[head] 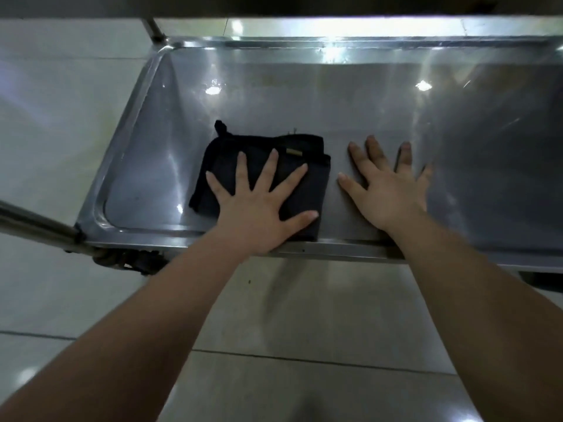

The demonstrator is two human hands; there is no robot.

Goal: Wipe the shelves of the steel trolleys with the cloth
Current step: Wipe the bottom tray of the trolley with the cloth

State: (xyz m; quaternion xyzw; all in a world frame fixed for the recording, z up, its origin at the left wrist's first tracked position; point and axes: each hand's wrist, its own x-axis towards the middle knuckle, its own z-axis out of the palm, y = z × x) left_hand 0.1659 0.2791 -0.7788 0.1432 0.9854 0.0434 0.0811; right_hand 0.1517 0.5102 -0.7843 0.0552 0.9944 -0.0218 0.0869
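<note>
A person's left hand (259, 205) presses flat, fingers spread, on a folded dark cloth (274, 159) on a shiny steel trolley shelf (396, 102). Right hand (387, 190) rests open beside it. Pale tiled floor (304, 315) below.

The one head-worn camera looks forward and steeply down, with the person's forearms (182, 300) entering from 7 and 4 o'clock and reaching toward the centre. It sits close over a low steel trolley shelf (365, 95), which spans the upper half of the frame from 9 to 3 o'clock. The tiled floor (304, 315) fills the frame toward 6, and the wide lens bows the shelf's rim.
</note>
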